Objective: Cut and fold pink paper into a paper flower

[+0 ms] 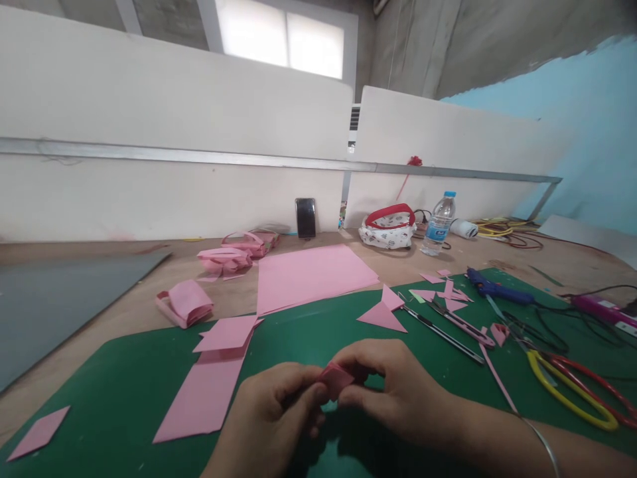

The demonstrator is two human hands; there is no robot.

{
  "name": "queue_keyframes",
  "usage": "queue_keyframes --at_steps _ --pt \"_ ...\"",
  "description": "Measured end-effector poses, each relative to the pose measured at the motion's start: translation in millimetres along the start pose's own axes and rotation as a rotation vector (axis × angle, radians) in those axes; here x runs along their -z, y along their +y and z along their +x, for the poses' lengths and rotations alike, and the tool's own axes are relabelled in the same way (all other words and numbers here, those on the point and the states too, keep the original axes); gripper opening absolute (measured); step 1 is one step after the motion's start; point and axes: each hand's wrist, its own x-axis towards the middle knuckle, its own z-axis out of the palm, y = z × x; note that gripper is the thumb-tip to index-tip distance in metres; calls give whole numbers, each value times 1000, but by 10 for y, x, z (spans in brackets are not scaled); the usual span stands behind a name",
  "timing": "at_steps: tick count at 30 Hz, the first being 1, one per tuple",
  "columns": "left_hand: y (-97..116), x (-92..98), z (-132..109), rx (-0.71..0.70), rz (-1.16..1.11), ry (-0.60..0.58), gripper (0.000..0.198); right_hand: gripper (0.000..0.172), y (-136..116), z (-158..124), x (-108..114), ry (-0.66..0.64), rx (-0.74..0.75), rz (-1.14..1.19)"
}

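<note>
Between my two hands is a small folded piece of pink paper (pixel 336 380), held just above the green cutting mat (pixel 298 338). My left hand (pixel 279 415) pinches its left edge between thumb and fingers. On the other side, my right hand (pixel 388 382) grips the right edge the same way. Parts of the fold are hidden behind my fingers. Left of my hands lie folded pink paper strips (pixel 204 395), one partly on top of another. A pink triangle (pixel 382 316) rests on the mat beyond my right hand.
Scissors (pixel 572 392), a utility knife (pixel 462 323), a pen (pixel 442 334) and a blue glue gun (pixel 500 289) lie at right. Pink sheets (pixel 313 275) and folded pink pieces (pixel 186 303) sit farther back. A phone (pixel 305 218), a pouch (pixel 388 229) and a water bottle (pixel 438 226) stand near the wall.
</note>
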Motion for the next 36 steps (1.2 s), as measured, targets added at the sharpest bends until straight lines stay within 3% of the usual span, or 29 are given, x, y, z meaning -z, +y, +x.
queue_keyframes --at_steps 7,16,22,27,31,36 --pt "-2 -11 16 -6 -40 -3 28 14 -1 -1 -9 13 -13 65" --pt "81 -34 -64 39 -20 -29 26 10 -9 9 -14 92 -178 238" --pt "131 -48 -95 22 30 -12 25 9 6 51 57 -114 -336 468" --pt "160 -58 -66 34 -80 -1 23 11 -38 5 44 41 -177 348" --pt "110 -76 -45 70 -61 -71 10 8 -21 -43 -48 155 -49 279" --pt "22 -79 -39 -49 142 -95 31 13 12 -66 -120 177 12 311"
